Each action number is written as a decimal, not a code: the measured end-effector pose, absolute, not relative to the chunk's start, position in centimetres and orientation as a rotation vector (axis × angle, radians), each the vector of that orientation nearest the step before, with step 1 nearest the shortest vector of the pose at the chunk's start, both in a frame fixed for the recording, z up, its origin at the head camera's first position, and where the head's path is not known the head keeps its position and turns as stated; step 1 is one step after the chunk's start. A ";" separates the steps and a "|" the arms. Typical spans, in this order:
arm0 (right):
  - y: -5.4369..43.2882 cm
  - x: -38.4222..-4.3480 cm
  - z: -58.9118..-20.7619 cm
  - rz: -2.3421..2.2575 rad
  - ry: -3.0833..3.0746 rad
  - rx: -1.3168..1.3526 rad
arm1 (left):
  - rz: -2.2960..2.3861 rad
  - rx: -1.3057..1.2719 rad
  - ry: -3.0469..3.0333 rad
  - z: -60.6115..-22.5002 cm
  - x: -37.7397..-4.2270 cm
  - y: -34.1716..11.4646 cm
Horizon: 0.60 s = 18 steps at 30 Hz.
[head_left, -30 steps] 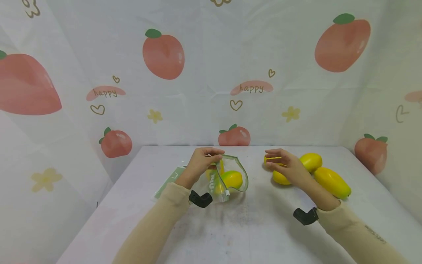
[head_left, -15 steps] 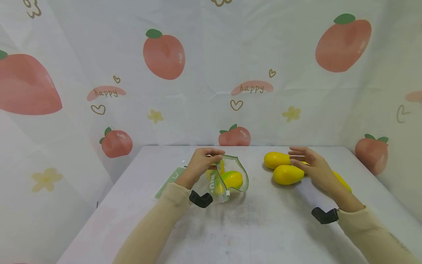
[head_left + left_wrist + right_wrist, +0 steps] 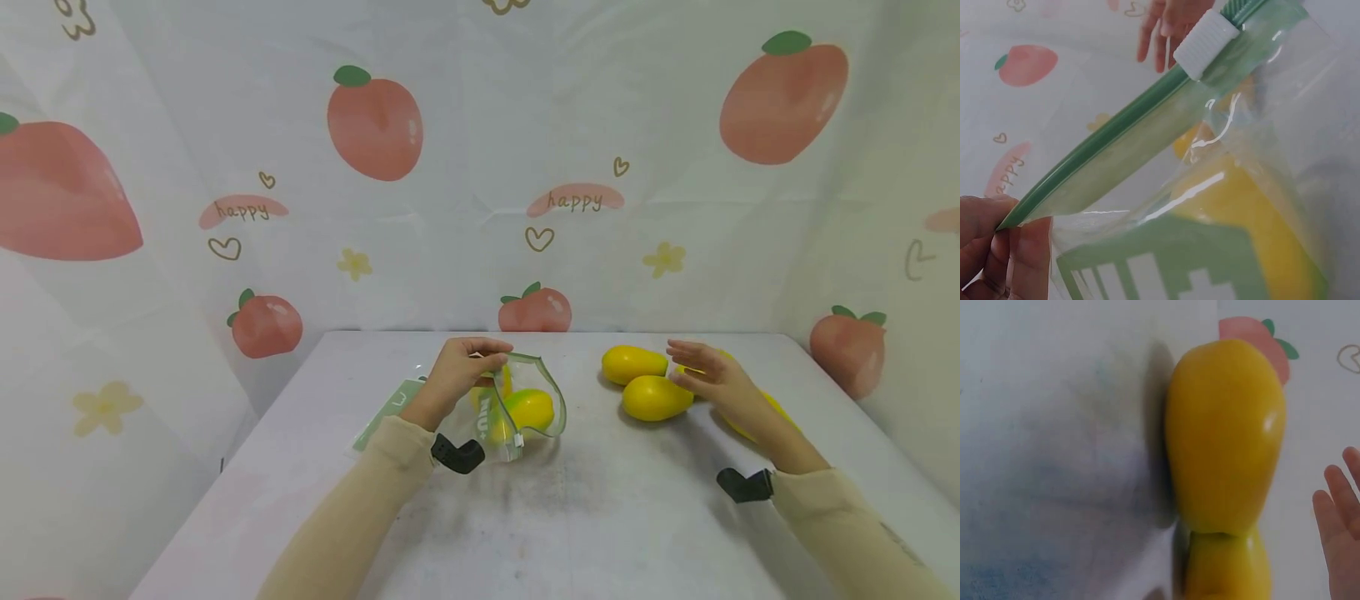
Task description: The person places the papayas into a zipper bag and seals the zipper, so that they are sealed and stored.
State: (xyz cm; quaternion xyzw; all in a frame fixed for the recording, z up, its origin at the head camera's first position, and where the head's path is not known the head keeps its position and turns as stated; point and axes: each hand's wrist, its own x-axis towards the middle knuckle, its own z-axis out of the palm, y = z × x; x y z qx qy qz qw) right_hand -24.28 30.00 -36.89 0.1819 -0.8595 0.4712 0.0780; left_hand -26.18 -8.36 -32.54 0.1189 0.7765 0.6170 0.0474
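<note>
My left hand [image 3: 453,379] pinches the rim of a clear zip bag [image 3: 486,421] with green print, holding its mouth open toward the right. Inside the bag lie yellow mango-like fruits [image 3: 531,410]. The left wrist view shows thumb and fingers on the green zip strip [image 3: 1104,140], with a white slider [image 3: 1207,44] farther along. My right hand [image 3: 723,392] hovers over the loose yellow fruits on the right, fingers extended and holding nothing. It partly hides the fruits behind it. In the right wrist view, one fruit [image 3: 1225,437] lies end to end with another [image 3: 1229,569].
Two loose fruits, a rear one [image 3: 633,365] and a front one [image 3: 657,398], lie left of my right hand on the white table [image 3: 555,533]. A flat green-printed bag [image 3: 390,412] lies left of the held bag. A peach-patterned cloth [image 3: 450,233] hangs behind.
My right hand has moved right, away from the two nearer fruits, and then slowed over the farther ones. My left hand and the bag have stayed in place.
</note>
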 end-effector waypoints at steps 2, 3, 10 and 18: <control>30.2 -24.7 -37.3 1.415 -2.617 0.546 | 1.883 0.358 2.372 -32.5 -26.2 -8.3; 30.3 -24.8 -37.4 1.437 -2.641 0.540 | 1.882 0.358 2.374 -32.5 -26.2 -8.3; 30.3 -25.5 -38.3 1.489 -2.801 0.482 | 1.886 0.360 2.379 -32.7 -26.2 -8.2; 29.6 -26.1 -38.5 1.294 -2.940 0.478 | 1.877 0.348 2.380 -32.8 -26.2 -8.3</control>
